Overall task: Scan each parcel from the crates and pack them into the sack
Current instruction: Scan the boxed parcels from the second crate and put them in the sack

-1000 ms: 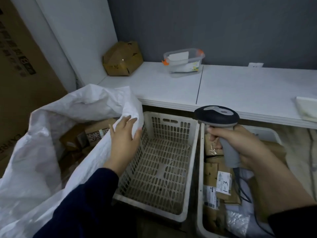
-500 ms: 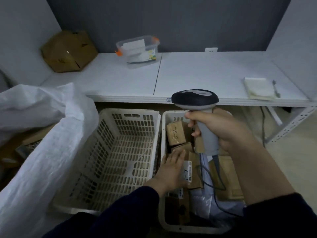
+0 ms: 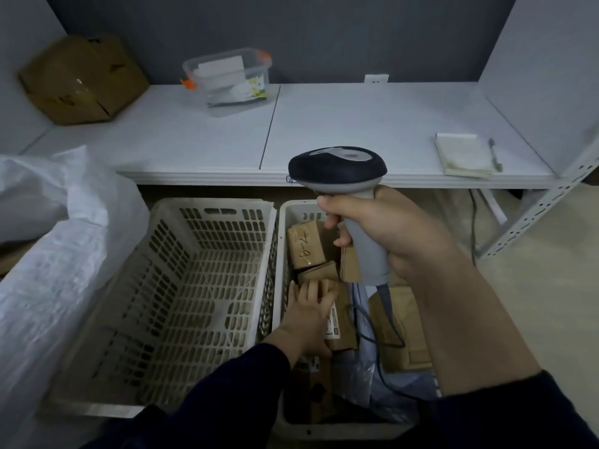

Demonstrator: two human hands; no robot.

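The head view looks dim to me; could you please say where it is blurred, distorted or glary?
Head view: dim, even light, no hard shadows; wide-angle distortion splays the white shelf's sides and enlarges the right hand gripping the scanner; the left hand in the crate is slightly blurred; a small glint sits on the cardboard box's tape.

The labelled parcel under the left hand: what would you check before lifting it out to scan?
1. Left hand touches the labelled parcel: ok. Firm grip: cannot tell.
2. Scanner gripped by its handle in the right hand: ok.
3. Label facing up: ok.
4. Cable clear of the parcel: not ok, it loops over the parcels in the right crate.
5. Sack mouth open at the left: ok.
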